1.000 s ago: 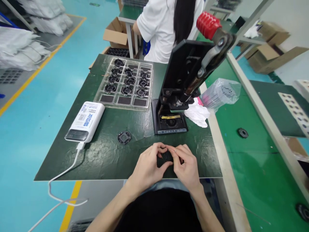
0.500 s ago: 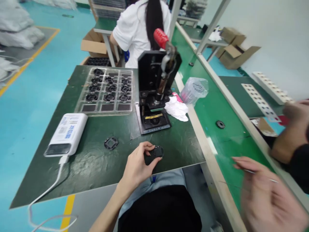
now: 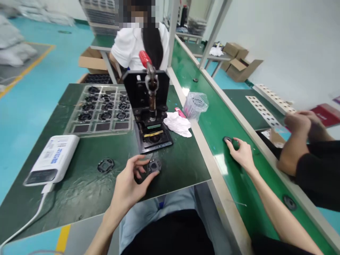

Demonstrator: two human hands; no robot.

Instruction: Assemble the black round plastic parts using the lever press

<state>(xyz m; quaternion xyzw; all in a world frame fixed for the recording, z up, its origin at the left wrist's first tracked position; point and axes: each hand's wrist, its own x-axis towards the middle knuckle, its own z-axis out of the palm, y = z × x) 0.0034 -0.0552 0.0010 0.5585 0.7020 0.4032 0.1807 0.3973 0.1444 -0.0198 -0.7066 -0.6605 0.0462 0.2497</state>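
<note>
My left hand (image 3: 132,179) pinches a dark round plastic part (image 3: 154,165) by its edge, thumb near and fingers at the left, just over the front of the table. A black plastic ring (image 3: 227,139) lies on the green belt, with the thumb and forefinger of my right hand (image 3: 241,152) closed round it. Left of my left hand lies a black frame part (image 3: 105,165) with a squarish opening. Beyond my hands stands a black hand press (image 3: 151,106) with a red handle, a yellow strip across its base.
A clear tray (image 3: 103,129) with several black parts sits at the back left, a white power bank (image 3: 51,159) in front of it. White cloth (image 3: 177,124) and a bagged bundle (image 3: 196,106) are right of the press. Another ring (image 3: 289,202) lies on the belt, near a co-worker's arms (image 3: 294,141).
My right hand has moved from the lower right, forward and left along the belt to the black ring. The left hand still holds its part, now tilted differently. The view has shifted right.
</note>
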